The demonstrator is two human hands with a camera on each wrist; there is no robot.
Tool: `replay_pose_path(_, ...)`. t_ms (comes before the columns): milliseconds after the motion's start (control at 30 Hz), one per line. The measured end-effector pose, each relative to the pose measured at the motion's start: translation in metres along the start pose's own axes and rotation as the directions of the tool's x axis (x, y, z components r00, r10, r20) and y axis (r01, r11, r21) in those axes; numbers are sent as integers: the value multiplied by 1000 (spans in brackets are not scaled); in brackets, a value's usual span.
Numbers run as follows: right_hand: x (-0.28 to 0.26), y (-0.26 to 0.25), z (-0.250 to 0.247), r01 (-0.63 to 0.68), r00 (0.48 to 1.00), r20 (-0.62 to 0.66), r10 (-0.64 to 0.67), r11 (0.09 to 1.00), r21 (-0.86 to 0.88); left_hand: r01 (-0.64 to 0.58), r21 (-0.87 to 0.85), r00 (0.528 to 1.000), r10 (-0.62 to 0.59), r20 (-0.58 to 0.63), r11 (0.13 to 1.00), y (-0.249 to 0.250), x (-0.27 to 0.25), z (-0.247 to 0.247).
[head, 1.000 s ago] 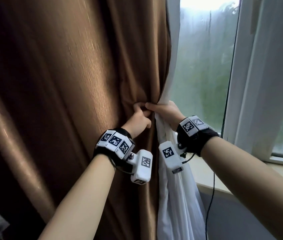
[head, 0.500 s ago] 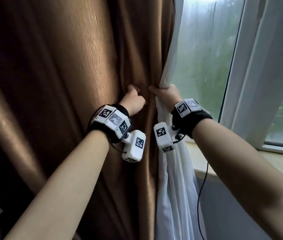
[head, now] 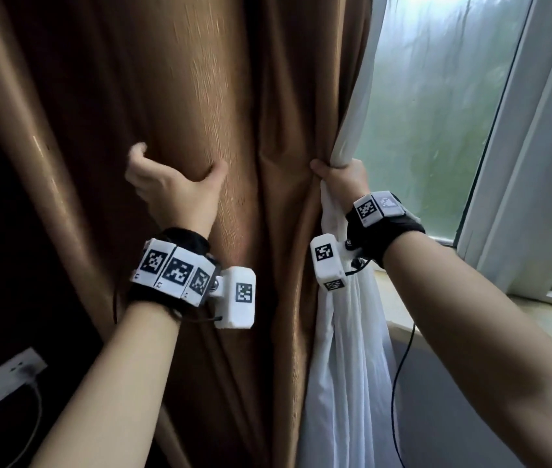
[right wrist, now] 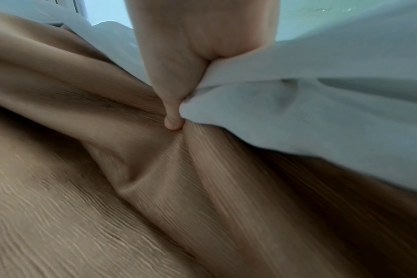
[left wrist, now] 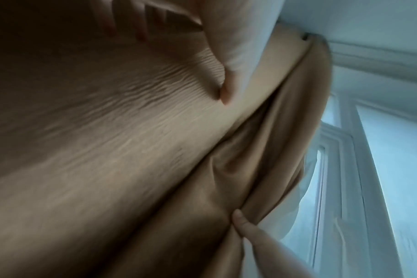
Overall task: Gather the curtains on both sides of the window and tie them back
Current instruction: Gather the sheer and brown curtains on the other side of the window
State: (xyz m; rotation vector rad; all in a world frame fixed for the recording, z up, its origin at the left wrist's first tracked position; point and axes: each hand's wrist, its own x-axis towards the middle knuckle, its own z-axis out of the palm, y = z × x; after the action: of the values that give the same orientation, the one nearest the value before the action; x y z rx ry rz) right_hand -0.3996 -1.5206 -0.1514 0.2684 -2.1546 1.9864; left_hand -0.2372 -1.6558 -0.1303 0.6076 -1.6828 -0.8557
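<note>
Beside the window pane (head: 436, 113), a brown ribbed-fabric curtain (head: 200, 79) is hung with its long folds running vertically, a white sheer curtain (head: 342, 349) just beside it on the window side. One broad fold of the brown curtain is cupped by the left hand (head: 173, 194), thumb and curled fingers wrapped round it. Both curtains' edges are bunched together and gripped tightly in the right hand (head: 342, 179), fingers closed round the gathered cloth.

A white power strip (head: 1, 378) sits low on the left. A thin black cable (head: 397, 383) hangs below the sill (head: 537, 310).
</note>
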Motion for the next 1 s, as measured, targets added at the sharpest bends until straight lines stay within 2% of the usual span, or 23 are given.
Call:
replay_pose_path(67, -3, -1, 2, -2, 1000, 5, 2, 1000, -7, 169, -77, 974, -154, 168, 983, -5, -2, 2)
replay_pose_path(100, -5, -1, 3, -1, 1000, 7, 1, 1000, -4, 202, -72, 966, -187, 180, 977, -7, 0, 3)
replay_pose_path(200, -10, -2, 4, 1, 1000, 16, -1, 1000, 2, 157, -73, 978, -145, 147, 985, -8, -2, 6)
replay_pose_path(300, -13, -3, 3, 0, 1000, 25, -1, 1000, 17, 21, -66, 973, -5, 229, 998, 4, -21, 11)
replay_pose_path(400, -18, -4, 1, -5, 999, 41, 3, 999, 35, -133, -4, 912, 124, 391, 991, 17, -42, 23)
replay_pose_path(533, -27, -8, -7, 25, 996, 79, -27, 999, 29, -262, 3, 770, 208, 604, 965, 28, -48, 44)
replay_pose_path(600, -33, -11, -13, 38, 992, 120, -42, 999, 35, -312, 42, 702, 201, 683, 949, 31, -45, 54)
replay_pose_path(667, -38, -12, -21, -6, 975, 223, -14, 996, 86, -320, 92, 677, 160, 718, 943, 32, -40, 62)
replay_pose_path(733, -42, -13, -31, -73, 924, 382, 7, 985, 157, -307, 94, 665, 142, 733, 947, 33, -38, 67)
replay_pose_path(800, -45, -14, -39, -108, 874, 487, 2, 976, 190, -270, 68, 648, 129, 750, 961, 34, -40, 70)
replay_pose_path(900, -51, -19, -43, -82, 847, 530, -35, 977, 195, -219, 42, 610, 103, 786, 975, 34, -45, 78)
replay_pose_path(1000, -56, -27, -43, -37, 873, 485, -47, 986, 163, -120, -23, 589, 90, 803, 992, 33, -45, 84)
